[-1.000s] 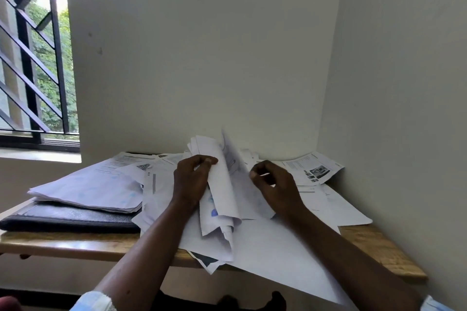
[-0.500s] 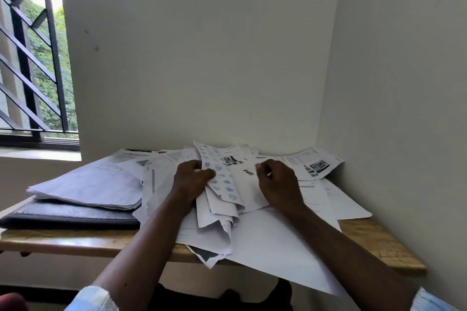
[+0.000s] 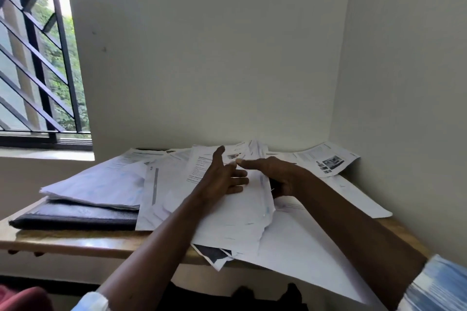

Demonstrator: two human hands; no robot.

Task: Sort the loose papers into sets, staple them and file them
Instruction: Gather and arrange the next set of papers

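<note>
A moment back both hands had a sheaf lifted and fanned open between them; now that sheaf is down flat on the papers [image 3: 240, 217], so the leafing has stopped and the pile lies closed. The left hand [image 3: 222, 177] rests released on top, fingers straight and spread, thumb raised, palm pressing the sheets. The right hand [image 3: 278, 171] lies just beside it, one digit stretched out toward the left hand's fingertips; its other fingers are tucked out of sight behind a sheet edge with a dark patch there, so I cannot tell whether it grasps anything. To me this looks like sorting not finished: nothing is squared into a set, and I see no stapler anywhere. Counting up: two hands; one heap of loose papers under and around them, the sheets too many and too overlapped to number; one neater stack [image 3: 101, 184] out to the left of the left hand, sitting on one black folder [image 3: 75, 217]; one printed sheet [image 3: 326, 159] with small photos beyond the right hand, against the wall; one large blank sheet [image 3: 303, 260] below the right forearm, hanging over the near edge of the one table [image 3: 75, 242]. The work is all on that table, mostly beneath the two hands, and filing will likely wait on the folder being uncovered.
</note>
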